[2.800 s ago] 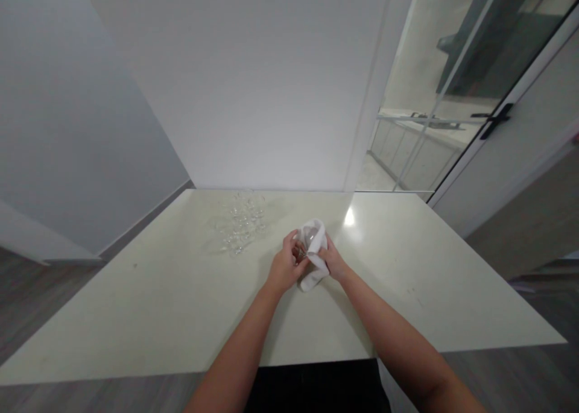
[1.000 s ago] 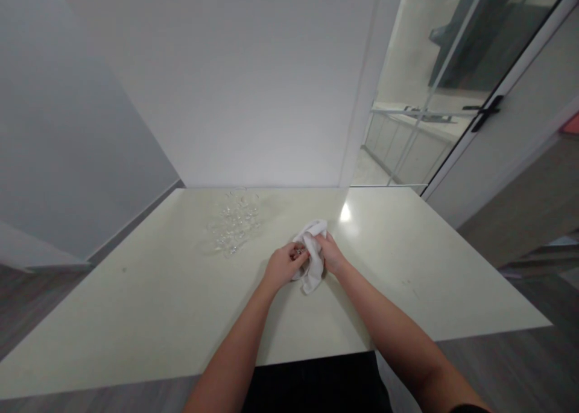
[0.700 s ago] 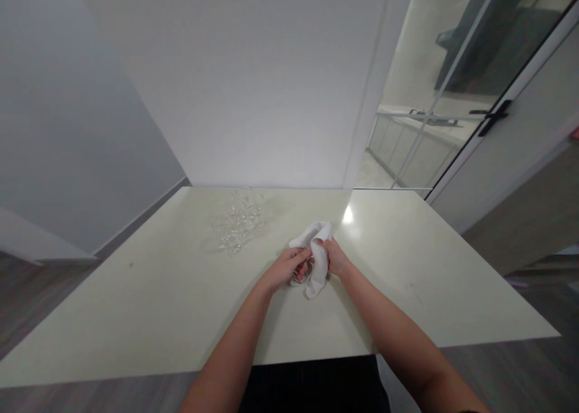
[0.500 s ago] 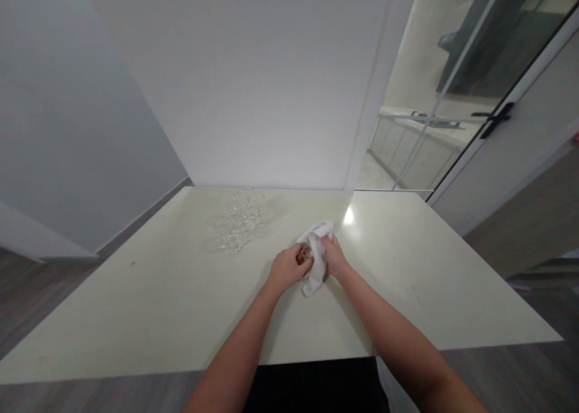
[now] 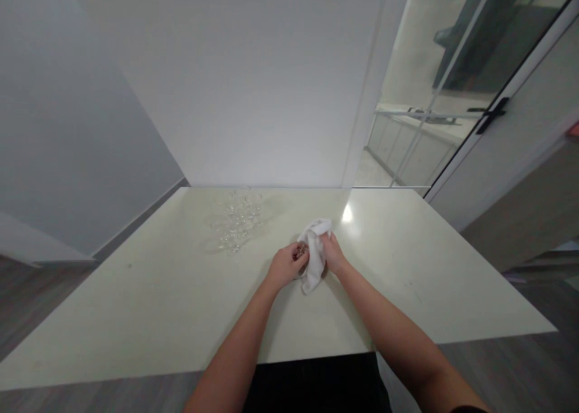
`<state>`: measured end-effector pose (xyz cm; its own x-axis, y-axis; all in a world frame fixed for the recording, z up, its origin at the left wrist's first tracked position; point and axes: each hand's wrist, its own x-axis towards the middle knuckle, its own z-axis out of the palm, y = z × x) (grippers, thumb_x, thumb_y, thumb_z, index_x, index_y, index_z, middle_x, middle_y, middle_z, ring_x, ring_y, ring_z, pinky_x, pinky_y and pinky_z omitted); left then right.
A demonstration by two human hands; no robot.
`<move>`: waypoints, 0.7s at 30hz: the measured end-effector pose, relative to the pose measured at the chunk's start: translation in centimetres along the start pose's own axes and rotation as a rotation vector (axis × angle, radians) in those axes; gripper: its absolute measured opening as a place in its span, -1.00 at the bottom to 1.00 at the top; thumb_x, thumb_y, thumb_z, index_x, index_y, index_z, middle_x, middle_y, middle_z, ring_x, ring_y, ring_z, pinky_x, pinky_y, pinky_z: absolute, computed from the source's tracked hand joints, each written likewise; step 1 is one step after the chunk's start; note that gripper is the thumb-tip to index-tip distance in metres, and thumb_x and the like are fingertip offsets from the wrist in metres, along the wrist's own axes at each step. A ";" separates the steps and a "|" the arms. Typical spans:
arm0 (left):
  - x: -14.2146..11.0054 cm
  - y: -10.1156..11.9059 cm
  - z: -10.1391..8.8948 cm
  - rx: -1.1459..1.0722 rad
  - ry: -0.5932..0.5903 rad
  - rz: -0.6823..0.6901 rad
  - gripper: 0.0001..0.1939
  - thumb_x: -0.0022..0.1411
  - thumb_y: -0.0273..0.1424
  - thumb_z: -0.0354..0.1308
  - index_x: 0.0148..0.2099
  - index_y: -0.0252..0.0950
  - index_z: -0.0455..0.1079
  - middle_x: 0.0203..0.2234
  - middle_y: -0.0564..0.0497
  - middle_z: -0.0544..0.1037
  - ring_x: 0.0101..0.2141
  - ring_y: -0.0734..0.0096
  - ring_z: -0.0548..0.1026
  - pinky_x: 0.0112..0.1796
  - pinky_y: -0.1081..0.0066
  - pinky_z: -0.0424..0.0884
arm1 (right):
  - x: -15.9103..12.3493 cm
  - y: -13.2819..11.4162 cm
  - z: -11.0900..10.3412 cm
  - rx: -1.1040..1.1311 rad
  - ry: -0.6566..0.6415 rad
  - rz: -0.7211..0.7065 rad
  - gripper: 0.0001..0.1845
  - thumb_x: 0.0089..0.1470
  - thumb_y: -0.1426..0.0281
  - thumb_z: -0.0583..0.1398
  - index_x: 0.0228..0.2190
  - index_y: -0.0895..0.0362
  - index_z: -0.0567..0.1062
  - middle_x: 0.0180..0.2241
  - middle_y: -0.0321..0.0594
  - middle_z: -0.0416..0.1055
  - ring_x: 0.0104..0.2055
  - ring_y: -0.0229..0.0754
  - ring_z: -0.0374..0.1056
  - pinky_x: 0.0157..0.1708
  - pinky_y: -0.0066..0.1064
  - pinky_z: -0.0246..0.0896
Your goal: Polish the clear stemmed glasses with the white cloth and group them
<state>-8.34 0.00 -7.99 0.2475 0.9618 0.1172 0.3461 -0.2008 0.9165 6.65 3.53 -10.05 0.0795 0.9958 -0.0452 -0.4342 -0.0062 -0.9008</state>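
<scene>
My left hand (image 5: 283, 265) is closed around a small clear glass (image 5: 301, 251), its fingers seen through the see-through wall. A white cloth (image 5: 313, 257) is bunched against the glass, with one end hanging down toward the table. From the other side, my right hand (image 5: 333, 254) grips the cloth, and some of its fingers are hidden in the folds. Both hands are close together above the middle of the pale table (image 5: 181, 316). To their left, several clear glass vessels (image 5: 239, 217) stand in a group; their outlines blur into each other.
A white wall panel (image 5: 253, 99) rises behind the table's far edge. At the right is a glass-paned door (image 5: 420, 117) with a black handle (image 5: 493, 114), and kitchen cabinets show through it. Grey floor (image 5: 479, 371) lies beyond the table's front edge.
The cloth and the glass have shifted slightly between my hands, and the cloth now covers more of the glass's right side. The whole view has moved a little.
</scene>
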 end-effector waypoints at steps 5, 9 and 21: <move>-0.4 0.9 -0.2 -0.328 -0.280 -0.194 -0.47 0.19 0.07 -0.04 -0.49 -0.31 0.26 -0.71 0.09 0.32 -0.66 0.54 0.27 -0.57 0.51 0.16 | -0.7 -0.9 -0.2 0.025 -0.137 0.114 -0.51 -0.33 0.12 0.40 -0.38 0.11 0.42 -0.57 -0.35 0.41 -0.59 -0.28 0.26 -0.56 -0.46 0.25; -0.3 1.1 -0.1 -0.326 -0.283 -0.197 -0.48 0.19 0.07 -0.05 -0.45 -0.32 0.31 -0.67 0.06 0.38 -0.65 0.52 0.30 -0.55 0.49 0.21 | -0.8 -1.1 -0.2 0.001 -0.177 0.080 -0.55 -0.27 0.15 0.39 -0.38 0.12 0.40 -0.55 -0.34 0.40 -0.58 -0.29 0.26 -0.57 -0.47 0.24; -0.6 0.7 0.1 -0.456 -0.408 -0.197 -0.54 0.16 0.03 0.06 -0.42 -0.32 0.25 -0.70 0.15 0.25 -0.68 0.59 0.19 -0.57 0.51 0.16 | -0.8 -1.6 -0.8 -0.017 -0.305 0.060 -0.52 -0.37 0.24 0.43 -0.38 0.13 0.39 -0.53 -0.38 0.40 -0.58 -0.32 0.25 -0.57 -0.50 0.21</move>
<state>-8.12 -0.70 -7.42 0.5742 0.8062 -0.1422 0.0224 0.1582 0.9872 8.00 2.68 -8.89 -0.2200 0.9750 0.0305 -0.4144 -0.0651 -0.9077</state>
